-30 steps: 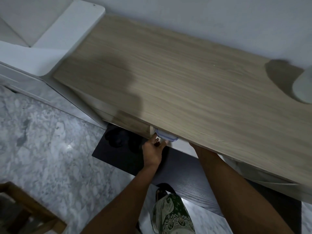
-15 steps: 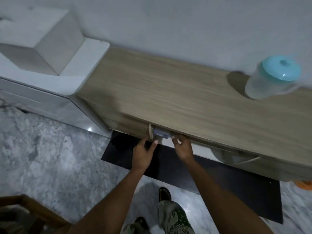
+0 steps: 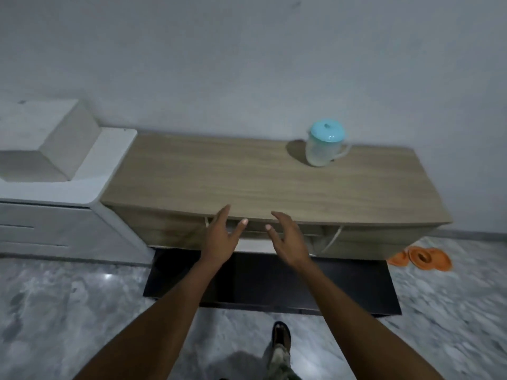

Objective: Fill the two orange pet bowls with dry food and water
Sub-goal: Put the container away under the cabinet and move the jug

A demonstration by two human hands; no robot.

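Well right of hand (image 3: 289, 238), bowls (image 3: 421, 257).

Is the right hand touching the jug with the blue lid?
Apart. In the head view the right hand is open at the cabinet's front edge, while the jug stands far back on the cabinet top, bare wood between them.

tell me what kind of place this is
Probably a room in a home: a low wooden cabinet against a plain wall, a lidded plastic jug on top, orange pet bowls on the marble-patterned floor beside it.
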